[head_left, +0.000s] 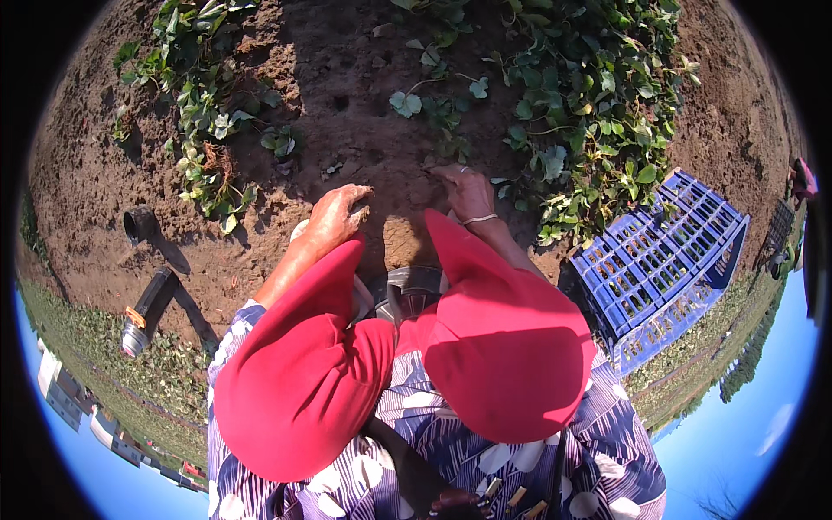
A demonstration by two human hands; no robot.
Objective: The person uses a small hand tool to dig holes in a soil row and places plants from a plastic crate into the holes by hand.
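My left hand (341, 213), smeared with soil, is low over the brown soil (381, 147) in front of me. Its fingers bend inward and stand apart, with nothing visible in them. To its right, my right hand (468, 192) reaches down to the same soil with its fingers stretched toward the left; a ring and a pale wrist band show on it. Nothing can be made out in this hand either. Between the hands lies a sunlit patch of bare soil (405, 241). A small green seedling (333, 169) stands just beyond my left hand.
Leafy green plants lie in heaps at the far left (212, 104) and far right (598, 95). A blue slatted crate (659, 251) leans at the right. On the left are a dark cup (139, 224) and a dark bottle (154, 299). My red-clothed knees (507, 347) are between my arms.
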